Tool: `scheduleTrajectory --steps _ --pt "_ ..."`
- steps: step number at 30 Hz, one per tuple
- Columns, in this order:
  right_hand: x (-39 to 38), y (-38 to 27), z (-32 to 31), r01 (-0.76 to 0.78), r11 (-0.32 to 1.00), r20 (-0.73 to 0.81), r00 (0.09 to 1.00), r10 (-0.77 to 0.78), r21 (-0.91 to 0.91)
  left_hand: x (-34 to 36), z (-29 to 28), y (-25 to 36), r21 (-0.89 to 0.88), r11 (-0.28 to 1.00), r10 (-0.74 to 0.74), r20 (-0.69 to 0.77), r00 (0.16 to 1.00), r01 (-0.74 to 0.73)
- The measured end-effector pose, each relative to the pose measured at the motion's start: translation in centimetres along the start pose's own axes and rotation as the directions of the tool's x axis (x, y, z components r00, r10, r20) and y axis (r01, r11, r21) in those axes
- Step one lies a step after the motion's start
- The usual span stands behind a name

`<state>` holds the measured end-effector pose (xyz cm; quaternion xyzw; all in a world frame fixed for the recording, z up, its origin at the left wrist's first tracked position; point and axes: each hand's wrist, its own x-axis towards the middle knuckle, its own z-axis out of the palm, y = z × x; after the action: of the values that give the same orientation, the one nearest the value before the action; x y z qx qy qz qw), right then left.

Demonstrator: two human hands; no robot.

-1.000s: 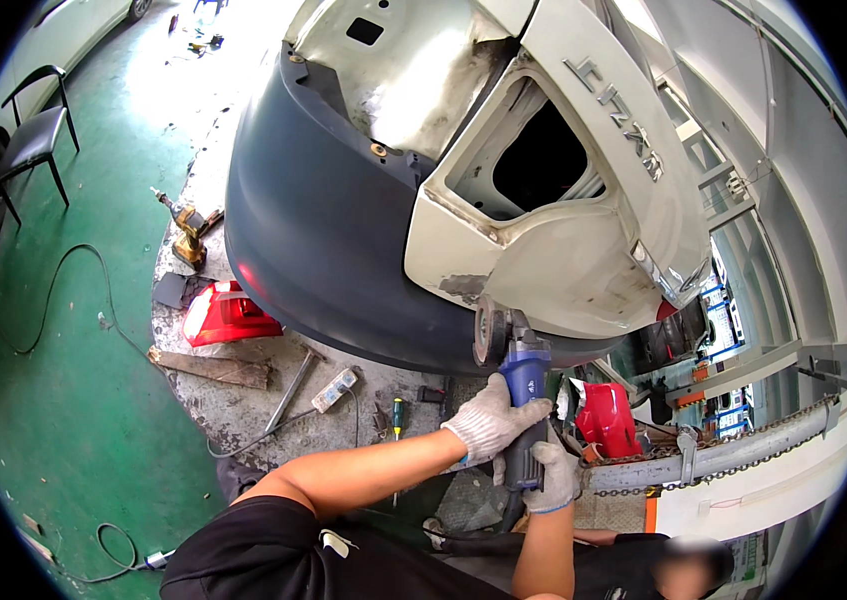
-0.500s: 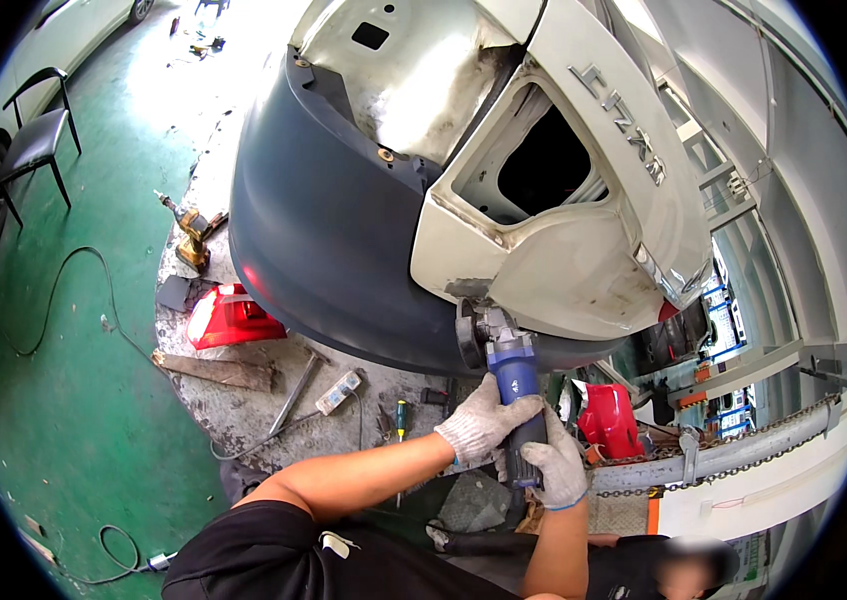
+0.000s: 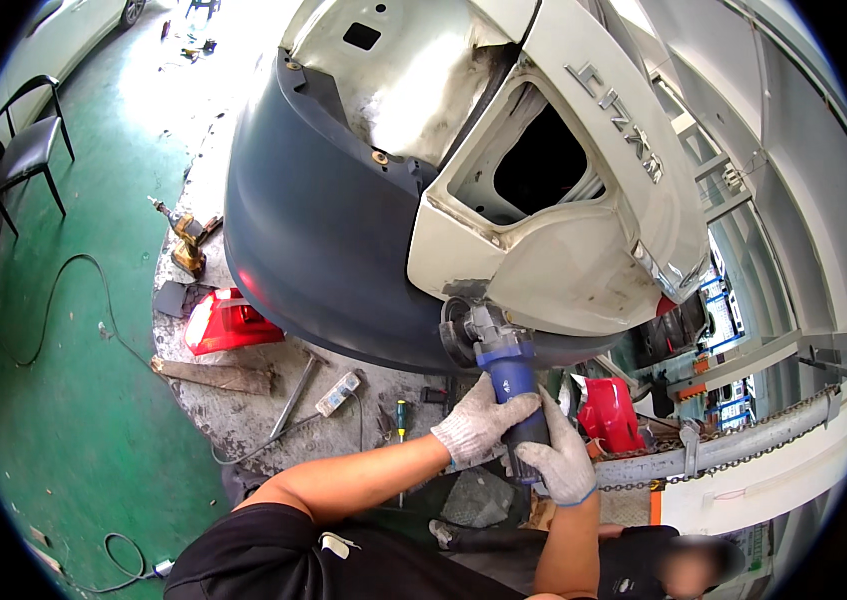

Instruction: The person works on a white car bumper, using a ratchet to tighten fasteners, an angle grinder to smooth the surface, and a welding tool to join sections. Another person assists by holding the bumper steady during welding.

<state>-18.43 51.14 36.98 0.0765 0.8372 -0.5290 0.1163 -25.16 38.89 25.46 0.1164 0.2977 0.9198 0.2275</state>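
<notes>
A blue angle grinder [image 3: 506, 372] is held between my two gloved hands. My left hand [image 3: 484, 421] wraps around the upper part of its body, thumb across the front. Lower down, my right hand [image 3: 560, 458] grips the dark rear end. The grinder's disc [image 3: 457, 332] is at the lower left corner of the car's white tailgate [image 3: 553, 275], beside a dull, bare-looking patch. Whether the disc touches the panel, I cannot tell. Just behind it runs the dark grey bumper [image 3: 328, 250]. Both gloves are whitish knit.
On the worn platform lie a red tail light [image 3: 233, 322], a yellow cordless drill [image 3: 188, 250], a wooden block [image 3: 211, 374], a power strip [image 3: 338, 394] and a screwdriver [image 3: 401, 420]. A chained rail [image 3: 753, 437] runs at right. Another person [image 3: 633, 570] is at lower right; a chair [image 3: 33, 150] stands left.
The grinder's head and disc have shifted slightly left and tilted. Both hands keep their hold. The whole view has moved a little.
</notes>
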Motion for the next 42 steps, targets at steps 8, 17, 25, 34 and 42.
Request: scheduleTrajectory --steps 8,17,25,34,42 --pt "-0.6 1.5 0.3 0.103 0.994 -0.058 0.993 -0.101 0.038 -0.4 -0.1 1.1 0.087 0.994 -0.073 0.025 0.997 0.071" --pt "-0.9 2.2 1.9 0.233 0.973 -0.104 0.968 -0.23 0.011 -0.8 -1.1 2.6 0.339 0.94 -0.054 0.051 0.997 0.033" --pt "-2.3 5.0 6.2 0.208 0.973 -0.306 0.937 -0.168 0.105 -1.3 -1.2 4.9 0.46 0.88 -0.18 0.101 0.979 0.114" --pt "-10.2 13.0 9.7 0.096 0.995 -0.242 0.967 -0.085 0.036 -11.1 -3.4 -1.7 0.348 0.828 -0.458 -0.032 0.888 0.44" --pt "-13.9 20.5 12.2 0.048 0.992 -0.087 0.995 -0.038 0.114 -16.1 -7.3 -8.4 -0.122 0.756 -0.645 -0.303 0.702 0.643"
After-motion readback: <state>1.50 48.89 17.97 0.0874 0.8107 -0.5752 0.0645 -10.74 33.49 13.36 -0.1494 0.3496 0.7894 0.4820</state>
